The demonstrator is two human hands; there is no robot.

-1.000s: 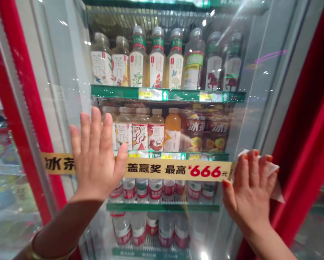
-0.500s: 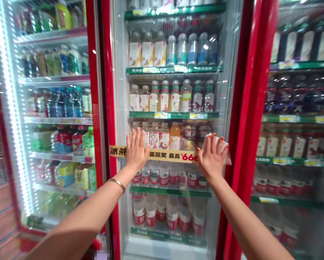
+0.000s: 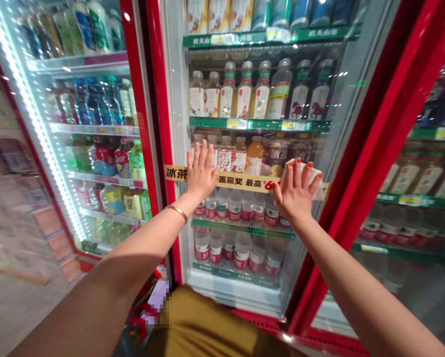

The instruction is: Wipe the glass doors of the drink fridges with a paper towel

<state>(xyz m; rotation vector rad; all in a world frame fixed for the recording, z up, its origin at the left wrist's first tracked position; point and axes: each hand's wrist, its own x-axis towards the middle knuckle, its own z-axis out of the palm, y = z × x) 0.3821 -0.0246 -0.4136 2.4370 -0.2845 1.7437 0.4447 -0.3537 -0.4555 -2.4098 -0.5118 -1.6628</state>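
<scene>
My left hand lies flat on the glass door of the middle drinks fridge, fingers stretched upward and nothing held. It covers part of a yellow promotional strip stuck across the glass. Farther right along the same strip, my right hand holds a white wipe against the door, under its spread fingers. Most of the wipe is hidden by the hand; its edge sticks out at the right. A gold bangle circles my left wrist.
Behind the glass, bottles fill several shelves. A second lit fridge stands at the left, and another red-framed one at the right. Pinkish boxes are stacked at the far left. Mustard-coloured clothing shows below.
The view has tipped down and tilted, so my clothing and the floor now show. Both hands stay at about the same places on the strip, the wipe still under the right one.
</scene>
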